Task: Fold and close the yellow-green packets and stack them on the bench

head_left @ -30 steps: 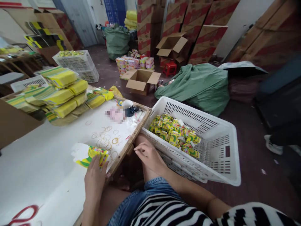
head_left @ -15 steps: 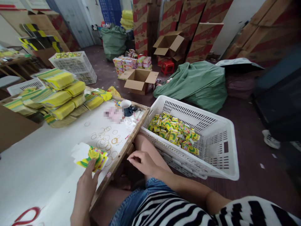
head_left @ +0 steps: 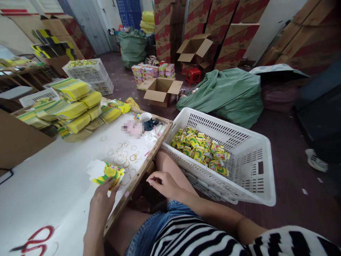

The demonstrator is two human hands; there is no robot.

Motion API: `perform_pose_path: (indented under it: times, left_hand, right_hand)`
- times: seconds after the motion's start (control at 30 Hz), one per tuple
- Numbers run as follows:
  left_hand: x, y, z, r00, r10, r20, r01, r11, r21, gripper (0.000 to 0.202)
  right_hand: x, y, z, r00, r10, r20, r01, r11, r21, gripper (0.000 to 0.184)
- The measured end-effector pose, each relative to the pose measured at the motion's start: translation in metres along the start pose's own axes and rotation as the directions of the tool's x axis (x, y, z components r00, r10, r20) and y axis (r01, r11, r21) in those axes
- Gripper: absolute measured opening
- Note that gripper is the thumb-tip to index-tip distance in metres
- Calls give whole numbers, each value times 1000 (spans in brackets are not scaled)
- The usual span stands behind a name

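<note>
My left hand (head_left: 105, 195) is over the near edge of the white tabletop (head_left: 66, 177). Its fingers and thumb close on the near end of a flat, unfolded yellow and green carton (head_left: 113, 171), whose white flaps point to the left. My right hand (head_left: 162, 183) hovers by my thigh, between the table edge and the basket, loosely curled, with thumb and forefinger close together and nothing visible in it. To its right stands a white plastic basket (head_left: 255, 142) partly filled with small folded yellow and green boxes (head_left: 198, 153).
Bundles of yellow cartons (head_left: 77, 106) are stacked on the table's far left. A dark mug (head_left: 147, 122) stands near the wooden corner, and red-handled scissors (head_left: 39, 238) lie at the near left. Beyond are an open cardboard box (head_left: 161, 92), a green sack (head_left: 226, 92) and a red stool (head_left: 193, 75).
The camera view has shifted slightly, bringing more of the scissors into sight. My left hand stays at the flat carton, and my right hand keeps its curled pose.
</note>
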State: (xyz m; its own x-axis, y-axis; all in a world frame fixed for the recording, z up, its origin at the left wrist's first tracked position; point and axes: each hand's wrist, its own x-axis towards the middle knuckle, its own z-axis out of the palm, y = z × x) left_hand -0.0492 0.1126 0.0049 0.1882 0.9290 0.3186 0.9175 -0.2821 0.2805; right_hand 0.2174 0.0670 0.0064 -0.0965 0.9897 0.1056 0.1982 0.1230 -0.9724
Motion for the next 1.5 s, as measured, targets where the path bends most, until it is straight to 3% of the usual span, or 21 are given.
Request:
perform_pose_path:
  times: [0.1,0.23,0.27,0.43,0.63,0.73,0.87,0.93,1.0,1.07,1.13,1.2,1.27,1.37,1.5]
  left_hand:
    - [0,9,-8,987,-48,-153,46,999,-15,32]
    - [0,20,-17,865,-196,-463,192,980,-56,30]
    - [-1,22,-17,856,-198,-477,189,980,-67,29]
    - [-21,27,-9,906,-98,-413,62,993,-101,27]
    - [-52,54,1,874,30,-485,-133,975,-180,23]
    - [-58,70,4,862,150,-484,-286,932,-222,27]
    - [-61,87,7,845,278,-457,-429,863,-268,43]
    - [-61,94,7,855,236,-462,-415,846,-334,47]
    - [-59,98,5,875,28,-483,-294,824,-485,46]
    - [-52,101,3,880,-272,-391,-112,680,-725,43]
    - [-41,100,1,885,-449,-126,66,387,-920,44]
    - [-31,100,0,894,-422,148,210,103,-972,48]
    - [-24,102,-2,902,-311,300,293,-73,-953,53]
    - [-21,108,-3,917,-176,357,330,-166,-929,57]
    - [-23,114,-2,918,-163,361,337,-156,-928,53]
  right_hand:
    - [0,-1,1,1000,15,17,-15,1000,14,15]
    - [-3,-2,4,999,12,35,-13,1000,23,17]
    - [-4,-2,4,999,14,38,-15,999,28,17]
    - [-10,-3,8,997,32,70,-36,998,55,18]
    - [-6,-12,15,994,78,81,-94,975,202,29]
    - [4,-16,19,984,152,89,-174,906,386,39]
    - [14,-18,19,972,225,68,-226,815,534,38]
    - [14,-18,17,973,228,43,-212,800,562,36]
    - [10,-16,15,974,227,10,-194,809,555,36]
    - [6,-15,14,973,230,-16,-187,828,528,38]
    - [2,-15,14,971,241,3,-207,829,519,39]
    - [0,-15,15,967,251,49,-237,807,541,38]
    - [-2,-16,16,963,256,82,-256,785,565,37]
    - [-3,-17,15,968,233,88,-242,792,560,34]
    - [-4,-18,12,977,205,58,-206,841,499,33]
